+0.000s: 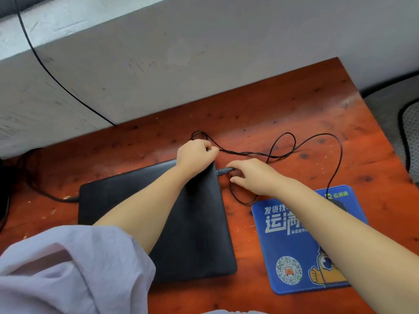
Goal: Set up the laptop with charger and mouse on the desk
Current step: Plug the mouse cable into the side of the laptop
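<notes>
Your closed black laptop [158, 214] lies flat on the red-brown wooden desk [294, 109], its lid bare of any logo you could read from here. Your left hand [196, 156] rests on the far right corner of the lid, fingers curled into a loose fist; whether it grips anything cannot be told. Your right hand [251, 175] sits just beside the laptop's right edge, thumb and forefinger pinched on the plug [224, 171] of the thin black mouse cable [317, 138], the plug's tip touching the laptop's side. That cable loops over the desk behind your hands and runs down to the mouse [340, 203], mostly hidden by your right forearm, on the blue mouse pad [288, 245]. The pad carries white Chinese lettering, partly covered: "发货找" above large "运满", a green logo with "运满满" at its top corner, a round QR code and a yellow cartoon figure giving a thumbs-up. A second black cable [65, 199] meets the laptop's left edge.
</notes>
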